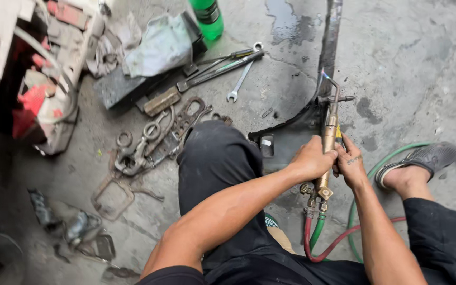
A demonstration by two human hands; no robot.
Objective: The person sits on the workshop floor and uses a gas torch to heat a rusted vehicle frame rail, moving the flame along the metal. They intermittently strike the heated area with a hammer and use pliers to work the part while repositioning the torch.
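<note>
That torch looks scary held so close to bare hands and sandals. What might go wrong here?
Possible risks:
1. The left hand and right hand grip the brass torch bare, near its tip at the dark metal strip; burns seem possible.
2. The red and green hoses loop beside the sandalled foot; snagging is likely.
3. The green plastic bottle stands fairly near the heat.

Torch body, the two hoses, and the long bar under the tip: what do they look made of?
Torch, held in both the left hand and right hand: looks like brass, yellow-gold with a dull shine. Red hose and green hose: probably rubber, matte and bending in loose loops. Bar: likely steel, dark, scorched and rough; exact alloy cannot be told.
</note>
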